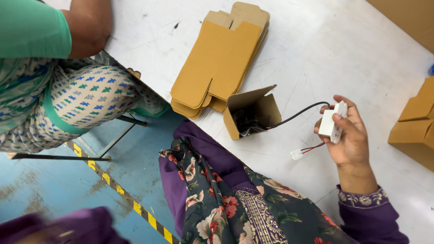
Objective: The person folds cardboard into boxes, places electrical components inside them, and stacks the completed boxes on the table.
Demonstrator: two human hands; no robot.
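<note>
One right hand (348, 135) clamped on white module (333, 123), scuffed white table (316, 49), blue floor (54, 185), yellow-black tape (113, 183)

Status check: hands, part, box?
Right hand grips white module. Left hand blurred, low. Black cable runs into open small box. Flat cartons stacked behind.

White module (332, 123): small rectangular plastic block, held upright off table between thumb and fingers. Black cable (298, 114) runs from module's top in arc down into box. Thin red-black wires (313, 148) hang below module, ending in white plug (296, 154) near tabletop. Box (251, 113): small brown cardboard, open, flap up, lying on white table, dark contents inside.
</note>
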